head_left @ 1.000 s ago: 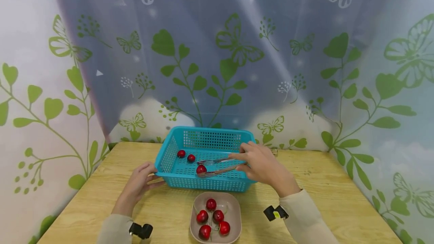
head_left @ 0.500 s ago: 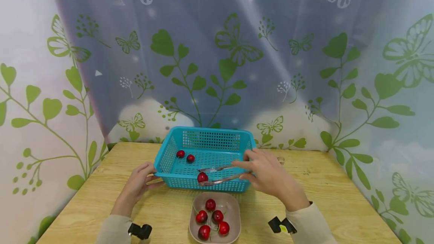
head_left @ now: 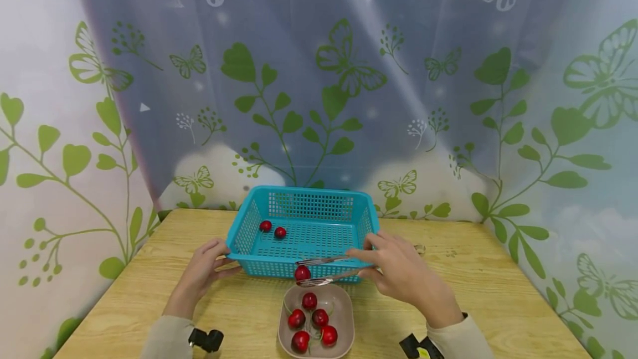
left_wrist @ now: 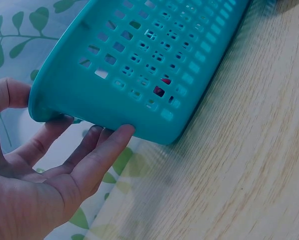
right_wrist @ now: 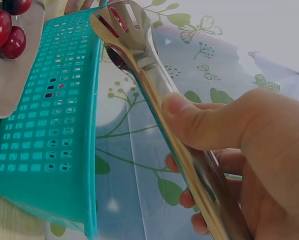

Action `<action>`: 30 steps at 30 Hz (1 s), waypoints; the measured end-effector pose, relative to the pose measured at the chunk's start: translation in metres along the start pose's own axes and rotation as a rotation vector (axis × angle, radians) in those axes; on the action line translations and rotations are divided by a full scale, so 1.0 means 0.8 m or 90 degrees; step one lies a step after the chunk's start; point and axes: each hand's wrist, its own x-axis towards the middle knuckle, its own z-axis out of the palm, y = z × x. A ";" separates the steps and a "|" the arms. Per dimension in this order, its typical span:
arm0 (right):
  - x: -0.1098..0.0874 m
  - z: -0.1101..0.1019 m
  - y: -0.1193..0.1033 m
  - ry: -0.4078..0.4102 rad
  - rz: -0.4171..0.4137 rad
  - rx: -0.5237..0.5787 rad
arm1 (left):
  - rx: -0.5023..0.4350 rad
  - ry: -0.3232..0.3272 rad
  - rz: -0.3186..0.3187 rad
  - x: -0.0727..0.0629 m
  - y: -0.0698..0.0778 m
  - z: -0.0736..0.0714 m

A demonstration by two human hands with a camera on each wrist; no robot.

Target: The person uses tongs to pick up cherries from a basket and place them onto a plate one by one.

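My right hand (head_left: 401, 276) holds metal tongs (head_left: 326, 280), thumb along one arm and fingers round the other side. Between the slotted tips is a dark red cherry (head_left: 302, 273), which overlaps the basket's near wall in the head view; in the right wrist view the tips mostly hide it. At the left end of the blue perforated basket (head_left: 309, 189), my left hand (head_left: 201, 276) grips the corner, thumb at the rim (left_wrist: 64, 45) and fingers beneath it. Two cherries (head_left: 272, 229) lie inside the basket. In front stands a beige bowl (head_left: 346, 314) with several cherries (head_left: 319, 318).
The basket and bowl stand on a wood-grain table (head_left: 423, 314). Close behind the basket hangs a curtain (head_left: 319, 98) printed with leaves and butterflies. A small tan object (head_left: 420, 249) lies on the table behind my right hand.
My right hand has drawn the tongs and the cherry up from inside the basket and toward me, over its near wall. My left hand has stayed on the basket's corner.
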 end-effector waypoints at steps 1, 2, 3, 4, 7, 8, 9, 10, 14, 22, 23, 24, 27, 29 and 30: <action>-0.001 0.001 0.000 0.000 -0.001 0.001 | 0.002 -0.001 0.000 0.000 0.000 0.000; -0.002 0.002 0.000 -0.001 -0.001 0.000 | 0.003 0.001 -0.001 0.000 -0.001 0.000; -0.003 0.003 -0.001 -0.002 -0.001 0.002 | 0.003 0.003 -0.002 0.000 -0.001 0.001; -0.004 0.004 -0.001 -0.004 -0.001 0.004 | 0.003 0.005 -0.004 0.000 -0.001 0.001; -0.007 0.006 -0.001 -0.011 -0.001 0.010 | 0.002 0.003 -0.006 0.000 -0.001 0.001; -0.007 0.006 -0.002 -0.013 0.000 0.011 | 0.001 0.004 -0.005 0.000 -0.001 0.001; -0.008 0.007 -0.002 -0.016 0.003 0.015 | 0.000 0.003 -0.005 0.001 -0.001 0.000; -0.009 0.007 -0.002 -0.019 0.004 0.016 | -0.001 0.002 -0.005 0.001 -0.001 0.000; -0.010 0.006 -0.003 -0.033 0.010 0.025 | -0.004 0.004 -0.004 0.002 0.000 0.000; -0.013 0.003 -0.006 -0.061 0.015 0.039 | -0.002 0.009 -0.004 0.004 0.000 0.000; -0.013 0.002 -0.006 -0.063 0.015 0.040 | -0.002 0.009 -0.003 0.004 0.000 0.000; -0.014 0.001 -0.006 -0.066 0.015 0.040 | -0.001 0.009 -0.003 0.004 0.000 0.000; -0.016 0.000 -0.006 -0.072 0.020 0.043 | 0.002 0.008 -0.006 0.004 0.000 0.000; -0.018 0.000 -0.005 -0.078 0.025 0.044 | 0.003 0.008 -0.008 0.003 0.000 0.000; -0.019 0.000 -0.005 -0.082 0.028 0.045 | 0.003 0.009 -0.009 0.003 0.000 0.000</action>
